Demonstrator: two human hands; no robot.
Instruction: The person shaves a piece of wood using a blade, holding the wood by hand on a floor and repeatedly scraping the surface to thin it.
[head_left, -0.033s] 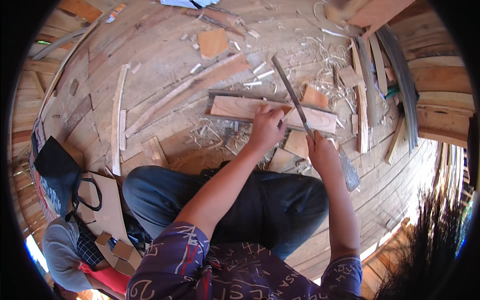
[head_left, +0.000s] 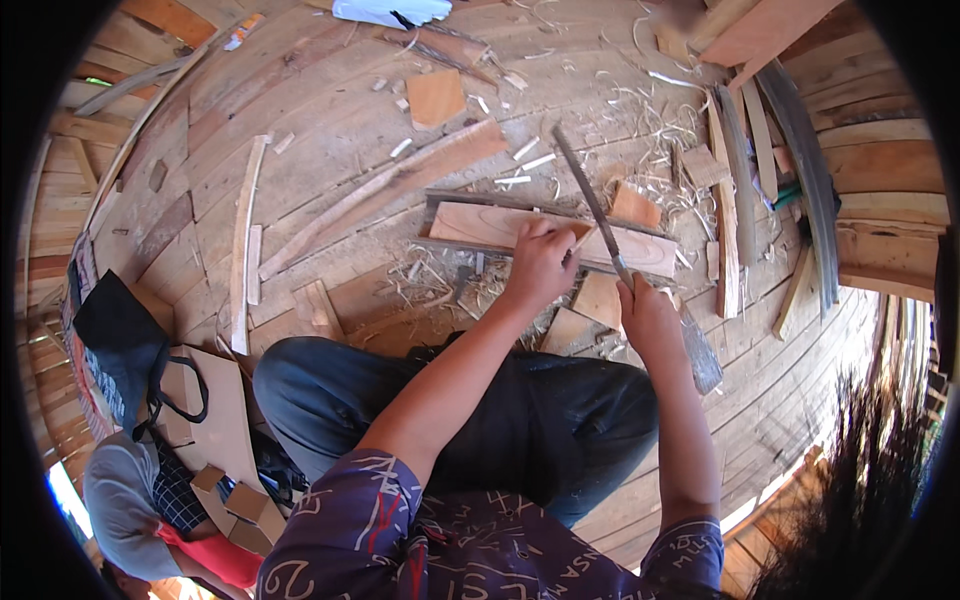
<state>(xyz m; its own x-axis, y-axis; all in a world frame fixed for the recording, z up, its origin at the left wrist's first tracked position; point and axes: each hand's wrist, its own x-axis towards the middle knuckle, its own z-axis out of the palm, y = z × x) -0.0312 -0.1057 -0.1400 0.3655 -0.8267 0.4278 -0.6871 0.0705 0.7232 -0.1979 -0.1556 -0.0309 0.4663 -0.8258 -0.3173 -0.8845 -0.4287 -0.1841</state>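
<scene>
I sit cross-legged on a plank floor. My left hand [head_left: 540, 265] is closed on a small pale wood piece [head_left: 581, 238] and holds it down on a flat reddish board [head_left: 478, 224] lying in front of my knees. My right hand [head_left: 645, 315] grips the handle of a long narrow metal file [head_left: 588, 195]. Its blade slants up and away to the left, across the board's right part, next to my left hand's fingertips. Most of the small piece is hidden under my fingers.
Wood shavings [head_left: 435, 270] and offcuts [head_left: 436, 97] litter the floor. A long curved strip [head_left: 240, 250] lies at the left, planks [head_left: 730, 200] stack at the right. A black bag [head_left: 120, 340] and another person [head_left: 140, 510] with cardboard pieces sit at the lower left. Dark bristles [head_left: 850, 500] rise at the lower right.
</scene>
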